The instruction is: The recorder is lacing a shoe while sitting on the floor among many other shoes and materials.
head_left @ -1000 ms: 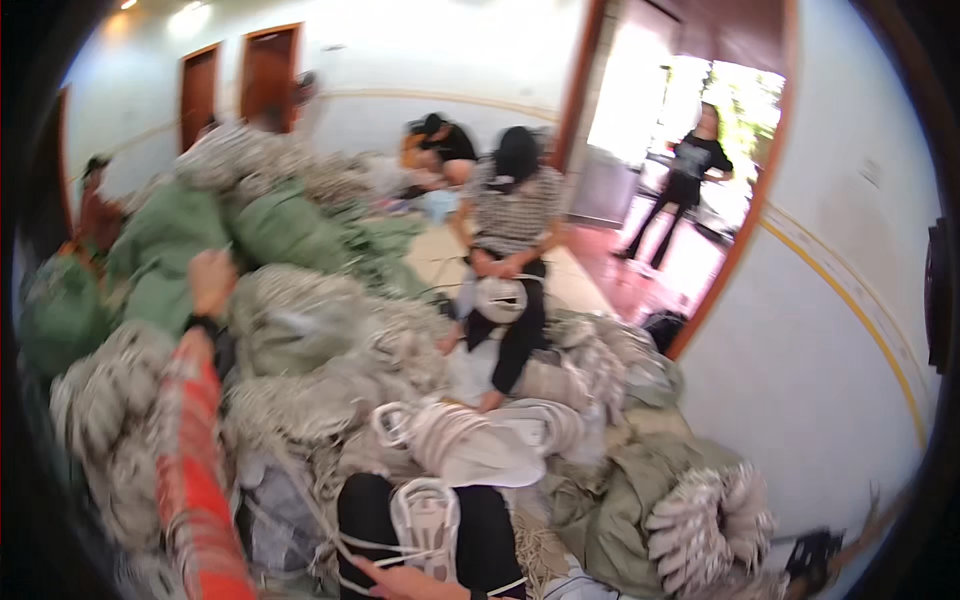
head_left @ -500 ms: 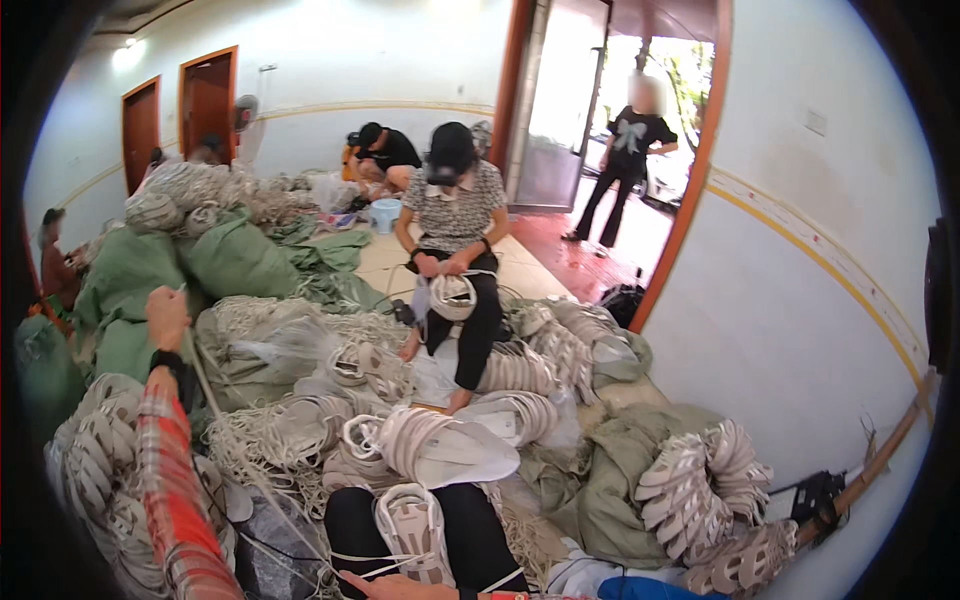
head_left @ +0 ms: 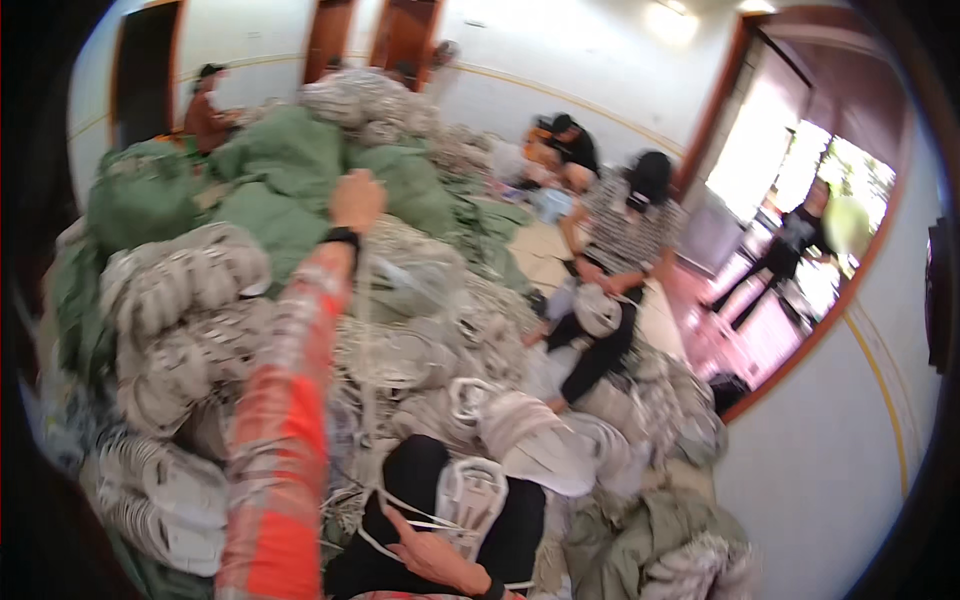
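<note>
A long, off-white lace (head_left: 368, 345) bars sideways passage between left hand (head_left: 357, 202) and right hand (head_left: 437, 556), left of centre. Bulging green fabric sacks (head_left: 285, 150) block the upper left; above the stacked beige shoe parts (head_left: 535, 440), right of centre, air is open.

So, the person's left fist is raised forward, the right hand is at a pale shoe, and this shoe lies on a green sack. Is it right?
Not the last part: in the head view, the pale shoe lies on the person's black-trousered lap. The left fist is raised forward and the right hand is at that shoe.
</note>
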A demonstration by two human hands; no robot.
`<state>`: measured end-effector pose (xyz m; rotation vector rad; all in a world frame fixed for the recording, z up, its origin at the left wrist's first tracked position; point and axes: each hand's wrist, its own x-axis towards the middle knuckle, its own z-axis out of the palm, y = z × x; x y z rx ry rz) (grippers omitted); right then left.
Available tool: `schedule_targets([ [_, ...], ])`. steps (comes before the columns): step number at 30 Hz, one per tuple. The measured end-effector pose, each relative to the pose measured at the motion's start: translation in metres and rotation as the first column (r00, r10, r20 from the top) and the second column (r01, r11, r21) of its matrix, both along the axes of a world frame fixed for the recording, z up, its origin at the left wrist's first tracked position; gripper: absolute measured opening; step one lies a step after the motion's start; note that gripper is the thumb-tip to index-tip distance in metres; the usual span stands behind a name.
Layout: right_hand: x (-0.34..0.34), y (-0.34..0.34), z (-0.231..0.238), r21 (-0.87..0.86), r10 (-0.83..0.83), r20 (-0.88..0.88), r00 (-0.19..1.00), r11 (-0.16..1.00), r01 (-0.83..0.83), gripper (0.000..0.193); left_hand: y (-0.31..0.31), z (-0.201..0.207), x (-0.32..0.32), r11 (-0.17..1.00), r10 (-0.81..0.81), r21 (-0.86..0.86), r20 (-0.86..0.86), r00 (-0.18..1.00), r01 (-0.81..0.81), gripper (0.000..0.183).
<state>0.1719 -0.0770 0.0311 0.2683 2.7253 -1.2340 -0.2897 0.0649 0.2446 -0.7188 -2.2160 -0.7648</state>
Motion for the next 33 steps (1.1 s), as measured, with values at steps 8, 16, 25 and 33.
schedule_targets([
  [8,-0.002,-0.026,-0.064,0.126,0.248,-0.386,0.888,0.968,-0.216,0.046,-0.038,-0.111,0.005,0.796,-0.582,0.229,0.544,0.604,0.560,0.024],
  [16,0.009,-0.030,-0.039,-0.515,0.234,-0.229,0.945,0.794,-0.322,0.028,-0.093,-0.178,0.217,0.522,-0.560,0.635,0.759,-0.332,0.570,0.012],
  [25,-0.002,-0.024,-0.040,0.033,0.229,-0.378,0.897,0.972,-0.234,0.023,-0.068,-0.057,0.063,0.578,-0.814,0.687,0.444,0.375,0.440,0.020],
  [33,0.039,0.016,0.038,-0.052,-0.107,-0.191,0.976,0.994,0.098,0.022,-0.132,-0.152,0.191,0.621,-0.620,0.400,0.777,0.109,0.674,0.012],
])
